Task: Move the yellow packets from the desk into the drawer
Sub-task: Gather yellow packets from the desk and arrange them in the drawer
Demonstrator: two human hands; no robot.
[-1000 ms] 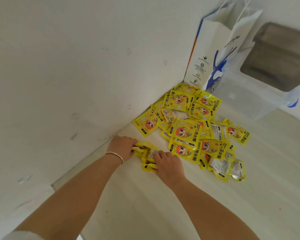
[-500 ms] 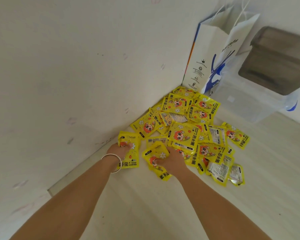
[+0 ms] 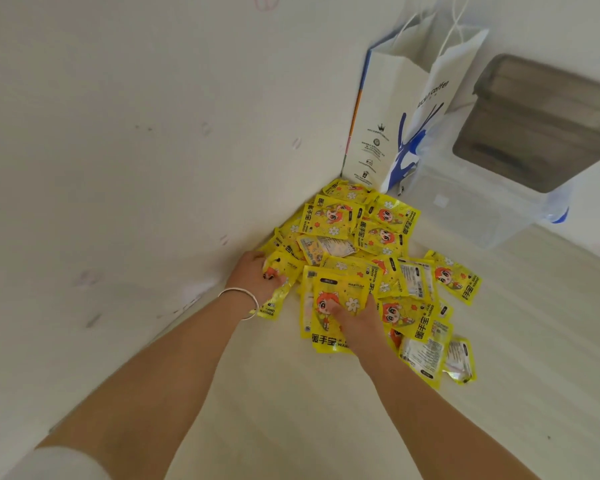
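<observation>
Both hands (image 3: 257, 277) (image 3: 357, 318) moved deeper into glossy yellow packets (image 3: 347, 220), fingers (image 3: 331, 308) each pinching flat pouches.

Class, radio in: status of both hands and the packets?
Left hand grips packets by the wall. Right hand grips front packets. Yellow packets piled on desk; drawer unseen.

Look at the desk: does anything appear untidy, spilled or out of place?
Yes. The yellow packets lie in a loose, overlapping heap in the desk corner by the paper bag, some face down, at all angles. Nothing looks torn.
</observation>
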